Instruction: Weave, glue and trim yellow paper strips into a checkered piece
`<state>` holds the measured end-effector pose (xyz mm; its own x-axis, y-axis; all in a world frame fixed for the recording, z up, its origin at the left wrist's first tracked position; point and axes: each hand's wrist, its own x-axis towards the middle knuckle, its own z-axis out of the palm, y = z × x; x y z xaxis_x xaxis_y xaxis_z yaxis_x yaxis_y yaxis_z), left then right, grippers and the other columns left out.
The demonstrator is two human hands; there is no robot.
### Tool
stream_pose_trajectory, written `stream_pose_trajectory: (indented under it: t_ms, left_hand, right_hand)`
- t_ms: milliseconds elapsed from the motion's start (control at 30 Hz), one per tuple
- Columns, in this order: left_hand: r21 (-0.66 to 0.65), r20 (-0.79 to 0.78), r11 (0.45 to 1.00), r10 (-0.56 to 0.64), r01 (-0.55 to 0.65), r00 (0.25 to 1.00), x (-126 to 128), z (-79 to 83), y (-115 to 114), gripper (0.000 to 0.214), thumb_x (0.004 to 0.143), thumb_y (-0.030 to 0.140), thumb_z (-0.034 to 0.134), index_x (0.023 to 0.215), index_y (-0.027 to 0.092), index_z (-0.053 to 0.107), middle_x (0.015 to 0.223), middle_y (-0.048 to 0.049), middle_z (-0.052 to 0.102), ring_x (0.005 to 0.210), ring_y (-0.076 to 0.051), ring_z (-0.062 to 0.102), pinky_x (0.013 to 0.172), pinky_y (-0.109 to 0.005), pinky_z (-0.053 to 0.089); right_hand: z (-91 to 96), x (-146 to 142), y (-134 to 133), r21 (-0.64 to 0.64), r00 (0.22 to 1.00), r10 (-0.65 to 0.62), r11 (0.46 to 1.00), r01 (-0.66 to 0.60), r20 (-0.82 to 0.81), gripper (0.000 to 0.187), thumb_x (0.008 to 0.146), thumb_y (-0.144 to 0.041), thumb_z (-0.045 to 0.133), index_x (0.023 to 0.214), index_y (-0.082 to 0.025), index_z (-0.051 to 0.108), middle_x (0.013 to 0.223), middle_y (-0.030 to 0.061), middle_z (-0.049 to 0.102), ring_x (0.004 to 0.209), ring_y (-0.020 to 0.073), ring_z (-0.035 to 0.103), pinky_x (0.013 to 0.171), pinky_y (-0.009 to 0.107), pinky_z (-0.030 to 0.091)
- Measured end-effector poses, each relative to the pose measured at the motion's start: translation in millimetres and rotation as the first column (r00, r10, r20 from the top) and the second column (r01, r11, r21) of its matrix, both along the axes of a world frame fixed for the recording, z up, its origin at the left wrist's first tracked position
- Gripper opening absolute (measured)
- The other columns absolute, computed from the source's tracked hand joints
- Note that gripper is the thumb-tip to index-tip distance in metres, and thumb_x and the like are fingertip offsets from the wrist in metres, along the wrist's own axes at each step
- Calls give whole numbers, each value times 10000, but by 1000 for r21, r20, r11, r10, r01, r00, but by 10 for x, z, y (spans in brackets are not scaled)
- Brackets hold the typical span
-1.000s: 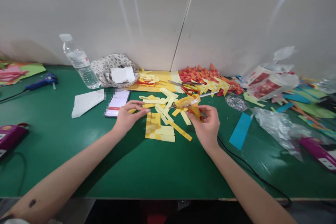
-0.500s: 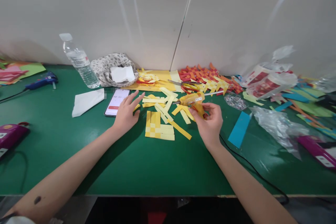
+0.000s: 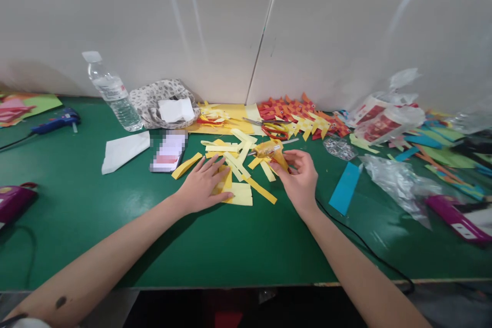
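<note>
My left hand (image 3: 203, 184) lies flat with fingers spread on a woven yellow paper mat (image 3: 239, 192) on the green table (image 3: 238, 246). My right hand (image 3: 300, 177) is closed round the handle of a yellow glue gun (image 3: 269, 150), whose nozzle points left over loose yellow paper strips (image 3: 235, 156). A darker yellow strip (image 3: 186, 165) lies just left of my left hand.
A phone (image 3: 168, 151), a white tissue (image 3: 125, 150), a water bottle (image 3: 110, 91) and a patterned pouch (image 3: 163, 102) stand at the back left. Scissors (image 3: 269, 126) and woven red-orange pieces (image 3: 303, 113) lie behind. Plastic bags (image 3: 400, 179), a blue strip (image 3: 345, 187) and a purple device (image 3: 459, 218) lie right.
My left hand has moved from beside the phone down onto the woven mat and flattened on it. My right hand stays on the glue gun, shifted slightly left.
</note>
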<state>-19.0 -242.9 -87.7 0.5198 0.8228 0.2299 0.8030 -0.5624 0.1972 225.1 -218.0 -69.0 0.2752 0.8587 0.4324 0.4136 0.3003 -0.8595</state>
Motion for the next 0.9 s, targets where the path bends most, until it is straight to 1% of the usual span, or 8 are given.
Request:
stream_pose_trajectory:
  t_ms: [267, 400, 500, 600, 733, 800, 867, 900]
  left_hand:
    - [-1, 39, 999, -40, 40, 998, 3, 14, -15, 517, 846, 567, 449, 1252, 260, 544, 1397, -79, 459, 1338, -293, 328, 1098, -530, 222]
    - [4, 104, 994, -107, 108, 989, 28, 9, -26, 389, 862, 450, 495, 1190, 249, 560, 1311, -65, 548, 1262, -260, 442, 1074, -538, 270]
    - [39, 187, 993, -120, 115, 975, 42, 8, -32, 404, 851, 398, 535, 1215, 222, 521, 1259, -76, 589, 1214, -258, 492, 1066, -550, 284]
    - [77, 352, 995, -88, 65, 932, 53, 40, -56, 389, 859, 357, 536, 1213, 196, 534, 1219, -95, 610, 1164, -239, 531, 1031, -475, 371]
    - [25, 611, 998, -55, 50, 790, 131, 122, -131, 268, 896, 288, 475, 1092, 201, 635, 1157, -85, 642, 1103, -206, 563, 969, -386, 438]
    - [-114, 711, 991, 27, 77, 702, 236, 169, -158, 279, 892, 307, 482, 1100, 210, 641, 1137, -75, 658, 1099, -214, 566, 973, -392, 427]
    - [-313, 806, 942, 195, 122, 559, 391, 212, -155, 312, 867, 347, 525, 1130, 221, 633, 1178, -71, 644, 1115, -225, 562, 983, -392, 411]
    - [-405, 849, 897, 297, 176, 437, 482, 231, -142, 322, 849, 364, 549, 1125, 224, 635, 1214, -71, 626, 1134, -230, 552, 978, -382, 413]
  right_hand:
    - [11, -5, -12, 35, 999, 4, 999, -2, -41, 391, 617, -366, 768, 909, -230, 546, 859, 5, 626, 840, 177, 613, 672, 290, 487]
    - [-7, 3, 8, 26, 999, 18, 1000, -17, -46, 518, 571, -344, 797, 999, -242, 525, 909, 8, 613, 893, 191, 604, 718, 312, 488]
    - [-5, 0, 7, -3, 997, 53, 999, -54, -62, 644, 535, -326, 817, 1088, -250, 496, 938, 13, 608, 908, 198, 600, 734, 329, 497]
    - [5, -35, 14, 7, 996, 61, 998, -60, -65, 680, 549, -326, 811, 1137, -254, 477, 958, 19, 601, 923, 199, 594, 755, 341, 502]
    - [25, -154, 52, 109, 990, 101, 990, -90, -97, 655, 577, -327, 800, 1140, -258, 472, 1004, 24, 587, 986, 202, 579, 829, 355, 488]
    - [42, -244, 48, 151, 985, 124, 983, -106, -118, 636, 588, -327, 796, 1130, -264, 470, 1041, 30, 574, 1020, 205, 568, 840, 350, 486]
    - [58, -343, 9, 175, 977, 153, 976, -127, -146, 591, 630, -333, 772, 1126, -272, 456, 1055, 34, 563, 1009, 201, 570, 800, 335, 500]
    - [61, -390, -22, 180, 972, 176, 973, -146, -159, 549, 666, -335, 746, 1123, -277, 448, 1062, 37, 560, 994, 196, 573, 774, 326, 507]
